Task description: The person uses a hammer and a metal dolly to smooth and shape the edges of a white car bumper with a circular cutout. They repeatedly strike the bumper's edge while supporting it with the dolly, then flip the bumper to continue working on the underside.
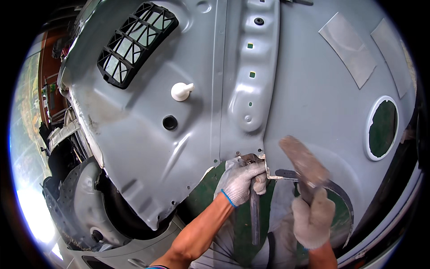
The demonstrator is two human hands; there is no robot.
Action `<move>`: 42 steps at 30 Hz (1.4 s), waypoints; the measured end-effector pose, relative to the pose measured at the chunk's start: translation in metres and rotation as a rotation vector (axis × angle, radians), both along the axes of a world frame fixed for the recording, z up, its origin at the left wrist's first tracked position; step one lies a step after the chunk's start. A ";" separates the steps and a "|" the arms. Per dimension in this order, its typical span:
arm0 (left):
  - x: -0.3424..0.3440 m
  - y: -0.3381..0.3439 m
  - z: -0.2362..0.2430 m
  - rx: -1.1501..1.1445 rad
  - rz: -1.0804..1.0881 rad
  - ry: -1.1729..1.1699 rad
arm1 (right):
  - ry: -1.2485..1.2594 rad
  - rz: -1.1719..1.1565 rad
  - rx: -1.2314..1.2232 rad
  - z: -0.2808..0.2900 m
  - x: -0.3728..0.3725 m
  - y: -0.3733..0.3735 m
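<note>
My left hand (239, 179), in a whitish knit glove with a blue cuff edge, is closed around a dark metal bar (255, 215). The bar hangs down below the fingers, and its brownish top end meets the cut lower edge of a grey car body panel (192, 148). My right hand (316, 219), gloved likewise, grips a hammer (305, 161) by its dark handle. The hammer's broad brown head is raised to the right of the left hand, slightly smeared by motion. Beneath it runs the panel's curved cutout edge with a dark strip (285, 173).
The panel carries a black vent grille (139, 42), a white plastic spout (181, 92), a black grommet (170, 122) and a white-rimmed oval hole (371, 134). Two light grey pads (351, 49) lie at the right. Jagged metal edges border the cutout; green floor shows through.
</note>
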State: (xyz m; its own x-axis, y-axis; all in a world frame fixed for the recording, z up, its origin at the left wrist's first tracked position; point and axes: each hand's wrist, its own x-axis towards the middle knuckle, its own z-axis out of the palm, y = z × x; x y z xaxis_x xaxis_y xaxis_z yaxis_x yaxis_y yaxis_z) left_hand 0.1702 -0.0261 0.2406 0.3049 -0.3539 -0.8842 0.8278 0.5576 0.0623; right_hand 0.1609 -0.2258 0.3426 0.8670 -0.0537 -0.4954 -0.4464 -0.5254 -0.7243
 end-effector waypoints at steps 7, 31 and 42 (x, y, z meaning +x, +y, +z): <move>0.009 0.002 0.006 -0.029 -0.020 -0.003 | 0.095 0.014 -0.033 0.007 0.005 0.004; 0.010 0.005 0.007 0.062 -0.119 0.004 | 0.146 -0.155 0.106 0.001 -0.010 -0.003; 0.000 -0.002 0.000 -0.117 -0.006 0.023 | 0.278 -0.130 0.165 0.016 0.010 -0.024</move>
State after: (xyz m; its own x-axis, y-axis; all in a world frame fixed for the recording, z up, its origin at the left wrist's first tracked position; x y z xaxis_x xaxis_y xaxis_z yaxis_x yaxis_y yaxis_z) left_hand 0.1705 -0.0280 0.2409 0.2829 -0.4569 -0.8433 0.8315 0.5551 -0.0217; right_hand 0.1706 -0.2495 0.3586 0.6891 -0.0549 -0.7226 -0.6940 -0.3371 -0.6362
